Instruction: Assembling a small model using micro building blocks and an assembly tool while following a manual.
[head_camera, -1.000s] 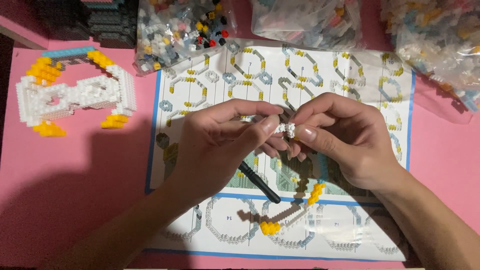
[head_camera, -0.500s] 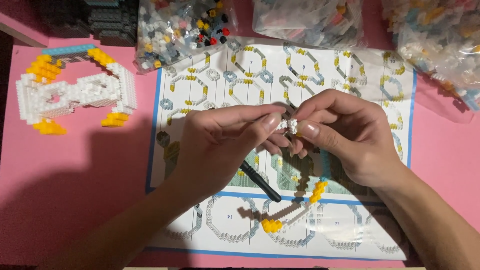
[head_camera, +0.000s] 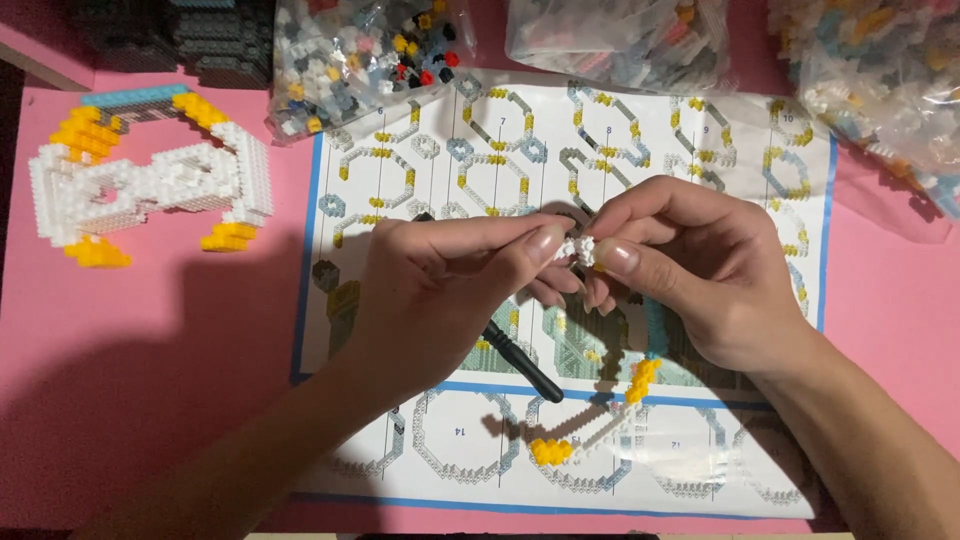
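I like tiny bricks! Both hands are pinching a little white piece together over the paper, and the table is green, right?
Not quite: the table is pink, as the head view shows. The left hand and right hand do pinch a small white piece over the instruction sheet.

Pink table surface (head_camera: 150, 400), printed instruction sheet (head_camera: 700, 130) spread at centre, white-and-yellow block model (head_camera: 150, 190) at 10 o'clock, clear bags of small bricks (head_camera: 360, 55) along 12 o'clock to 2 o'clock, dark block stack (head_camera: 200, 40) at 11 o'clock
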